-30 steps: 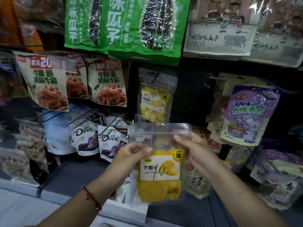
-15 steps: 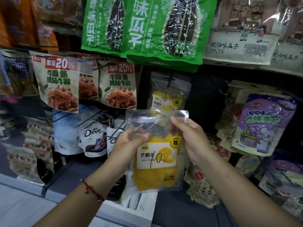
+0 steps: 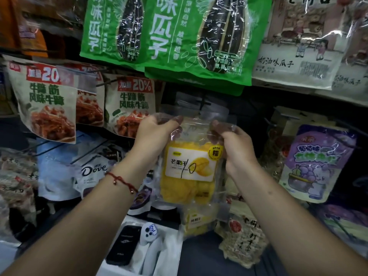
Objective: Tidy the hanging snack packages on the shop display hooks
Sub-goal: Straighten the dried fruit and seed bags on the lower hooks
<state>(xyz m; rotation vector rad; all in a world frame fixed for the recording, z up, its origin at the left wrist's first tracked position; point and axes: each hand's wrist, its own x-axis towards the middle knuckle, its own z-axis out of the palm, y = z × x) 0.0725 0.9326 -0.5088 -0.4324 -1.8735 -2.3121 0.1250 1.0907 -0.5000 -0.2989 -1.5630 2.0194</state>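
Observation:
A clear pack of yellow dried mango [image 3: 191, 172] with a white label hangs in front of me. My left hand [image 3: 155, 134] grips its top left corner and my right hand [image 3: 233, 144] grips its top right corner. The pack's clear top edge is raised to a black display hook [image 3: 203, 103] at the middle of the rack. Whether the hook passes through the pack's hole is not visible. Another clear yellow pack [image 3: 197, 220] shows just below the held one.
Green seed bags [image 3: 179, 36] hang above. Beef-tendon packs [image 3: 129, 104] and Dove pouches [image 3: 93, 170] hang at left, a purple grape pack [image 3: 316, 162] at right. A white box [image 3: 143, 250] with a black device sits below.
Both hands have lifted the mango pack up toward the hook, and it now covers the yellow pack that hung there. The view has moved closer to the rack.

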